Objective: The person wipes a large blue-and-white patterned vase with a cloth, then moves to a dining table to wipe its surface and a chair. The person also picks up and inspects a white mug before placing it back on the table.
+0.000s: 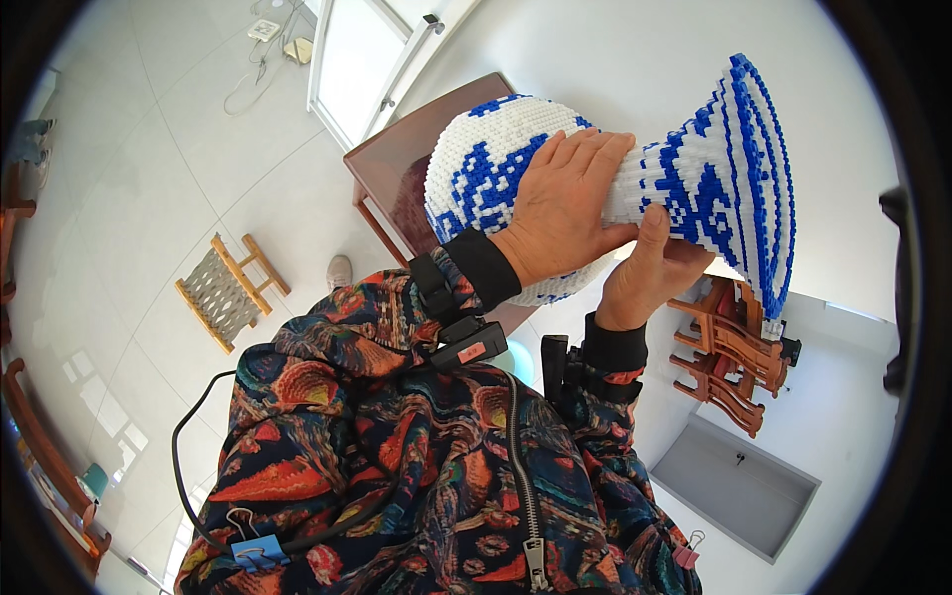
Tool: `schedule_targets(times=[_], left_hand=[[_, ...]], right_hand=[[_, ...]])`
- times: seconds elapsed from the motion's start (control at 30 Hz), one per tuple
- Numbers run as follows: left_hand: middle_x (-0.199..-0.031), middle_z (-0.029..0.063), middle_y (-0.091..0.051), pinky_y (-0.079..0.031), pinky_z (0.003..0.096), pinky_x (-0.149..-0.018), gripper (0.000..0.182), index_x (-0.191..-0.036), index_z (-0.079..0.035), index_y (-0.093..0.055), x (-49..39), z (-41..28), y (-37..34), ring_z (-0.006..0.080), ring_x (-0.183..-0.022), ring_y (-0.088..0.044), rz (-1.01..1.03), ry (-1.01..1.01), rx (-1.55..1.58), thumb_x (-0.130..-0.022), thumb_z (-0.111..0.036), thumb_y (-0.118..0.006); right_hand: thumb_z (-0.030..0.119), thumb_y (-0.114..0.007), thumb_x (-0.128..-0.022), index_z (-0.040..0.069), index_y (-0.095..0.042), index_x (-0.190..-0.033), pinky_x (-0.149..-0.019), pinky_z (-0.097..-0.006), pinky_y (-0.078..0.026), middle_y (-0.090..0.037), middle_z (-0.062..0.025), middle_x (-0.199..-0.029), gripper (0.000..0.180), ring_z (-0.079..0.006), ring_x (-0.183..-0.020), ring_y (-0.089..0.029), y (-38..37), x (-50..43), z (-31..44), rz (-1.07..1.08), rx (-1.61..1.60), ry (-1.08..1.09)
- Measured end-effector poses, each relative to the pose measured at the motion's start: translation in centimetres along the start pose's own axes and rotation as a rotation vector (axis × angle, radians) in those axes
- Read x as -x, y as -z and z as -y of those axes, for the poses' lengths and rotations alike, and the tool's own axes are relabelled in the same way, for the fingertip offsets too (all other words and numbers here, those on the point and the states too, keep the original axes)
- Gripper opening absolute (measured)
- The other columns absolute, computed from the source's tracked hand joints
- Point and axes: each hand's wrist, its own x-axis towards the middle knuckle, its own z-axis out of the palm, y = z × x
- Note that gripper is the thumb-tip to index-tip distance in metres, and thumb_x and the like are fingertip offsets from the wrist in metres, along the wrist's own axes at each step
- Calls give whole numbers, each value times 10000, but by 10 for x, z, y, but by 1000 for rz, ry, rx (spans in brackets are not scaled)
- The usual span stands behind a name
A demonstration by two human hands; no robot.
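Observation:
A large vase (483, 171), built from many small blue and white pieces, lies across my view with its round body at the left and its flared mouth at the right. My left hand (561, 201) grips it where the body narrows into the neck, fingers spread over the top. From the near side, my right hand (654, 268) holds the underside of the neck with the thumb up; its fingers are partly hidden. The body overlaps a dark red-brown table (387, 160); whether it rests on it cannot be seen.
A low folding stool (223, 290) with a woven seat stands on the tiled floor to the left. Wooden chairs (725, 349) are at the right, near a grey wall panel (736, 483). A white-framed door (364, 67), cables and a white box (264, 30) lie beyond.

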Motion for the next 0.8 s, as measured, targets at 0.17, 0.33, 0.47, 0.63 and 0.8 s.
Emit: schedule_targets(times=[0.17,0.33,0.47,0.63,0.8], left_hand=[[-1346,180,-577,-344,521,-1148,780,-1411,-71,-487,0,0,0,361,-1304,-525,18,18,-6,-774,-384,-811],[-1344,182,-578,-344,527,-1147,781,-1413,-68,-485,1,1,-1,364,-1300,-527,-5,0,-5,-773,-376,-809],[-1390,184,-545,-304,534,-1167,833,-1439,-42,-444,1,4,-1,407,-1345,-481,47,5,3,-802,-459,-782],[-1358,174,-570,-334,531,-1148,787,-1422,-53,-472,1,2,-2,384,-1315,-509,6,-2,-2,-789,-393,-792],[-1336,175,-583,-356,524,-1132,780,-1417,-57,-480,1,0,-2,373,-1295,-524,-18,-8,-6,-775,-359,-805]], right_hand=[[56,-804,-840,-4,-338,-1423,-1106,-415,-450,-522,-168,-1368,749,-252,-1251,-557,0,0,1,-2,51,-6],[59,-795,-846,-6,-335,-1420,-1103,-408,-451,-522,-168,-1361,739,-248,-1241,-559,-3,1,1,11,64,22],[55,-792,-839,-14,-342,-1408,-1100,-407,-456,-524,-165,-1352,729,-250,-1240,-558,-6,5,1,-47,82,10],[57,-793,-831,-22,-346,-1399,-1097,-407,-460,-524,-163,-1343,727,-250,-1238,-557,-8,7,2,-66,107,-15],[47,-783,-830,-18,-343,-1401,-1090,-401,-462,-522,-164,-1348,724,-246,-1235,-558,-11,7,2,-70,73,2]])
